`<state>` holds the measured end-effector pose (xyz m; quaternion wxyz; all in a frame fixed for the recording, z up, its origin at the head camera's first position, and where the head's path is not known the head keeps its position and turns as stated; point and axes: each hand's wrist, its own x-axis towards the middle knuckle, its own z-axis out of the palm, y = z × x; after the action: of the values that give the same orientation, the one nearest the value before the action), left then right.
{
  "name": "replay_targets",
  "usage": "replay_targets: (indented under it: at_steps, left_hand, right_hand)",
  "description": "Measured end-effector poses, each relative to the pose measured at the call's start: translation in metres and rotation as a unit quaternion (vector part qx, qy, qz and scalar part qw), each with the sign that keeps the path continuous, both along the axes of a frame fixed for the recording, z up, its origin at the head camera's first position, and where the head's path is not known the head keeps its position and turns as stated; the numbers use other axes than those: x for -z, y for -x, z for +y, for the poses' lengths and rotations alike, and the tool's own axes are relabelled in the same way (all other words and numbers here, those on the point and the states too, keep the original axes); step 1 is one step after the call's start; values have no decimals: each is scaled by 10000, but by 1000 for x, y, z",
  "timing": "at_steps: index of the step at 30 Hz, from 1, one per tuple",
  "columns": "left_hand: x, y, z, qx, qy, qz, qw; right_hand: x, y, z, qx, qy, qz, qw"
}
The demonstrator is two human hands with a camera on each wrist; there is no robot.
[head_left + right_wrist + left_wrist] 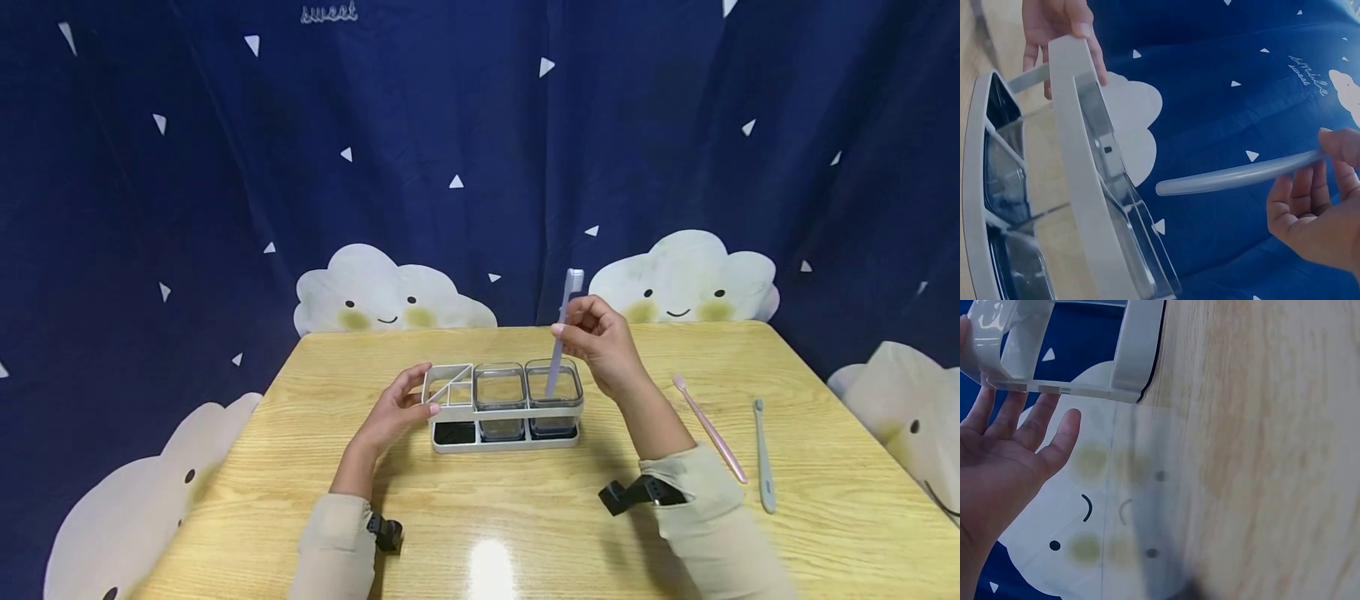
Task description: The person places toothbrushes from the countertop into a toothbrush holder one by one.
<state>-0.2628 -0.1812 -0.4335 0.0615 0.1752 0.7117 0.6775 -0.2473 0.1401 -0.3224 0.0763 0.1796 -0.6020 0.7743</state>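
My left hand (392, 417) grips the left end of a white toothbrush holder (517, 413), with the thumb at the front corner and the fingers around the far side. Two clear cups sit in this rack, a middle cup (500, 388) and a right cup (567, 392). Between thumb and fingers, my right hand (606, 348) pinches a translucent purple toothbrush (557, 360), bristles upward. Its handle end overlaps the right cup in the head view. From the right wrist, the toothbrush (1229, 180) appears apart from the cup rims, its handle tip pointing toward the holder.
On the wooden table (480, 500), a pink toothbrush (710, 428) and a grey-green toothbrush (763, 458) lie right of my right forearm. The holder's left section has a divided top (450, 387). Behind the table hangs a dark blue curtain (465, 100) with white clouds.
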Motion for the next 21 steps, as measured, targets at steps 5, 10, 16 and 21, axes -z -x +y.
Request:
replay_targets:
  at_steps: [5, 10, 16, 21]
  left_hand:
    - [-5, -1, 1, 12, 6, -69, 10000]
    - [-15, -9, 3, -1, -11, -98, 10000]
    - [-21, -14, 5, -26, 53, -51, 10000]
    - [-21, -14, 6, -18, 30, -37, 10000]
  right_hand:
    - [2, 3, -8, -22, 161, -45, 9999]
    - [3, 5, -18, -78, 216, -63, 9997]
    - [5, 8, -29, -202, 373, -81, 9991]
    - [5, 9, -39, -245, 482, -69, 9985]
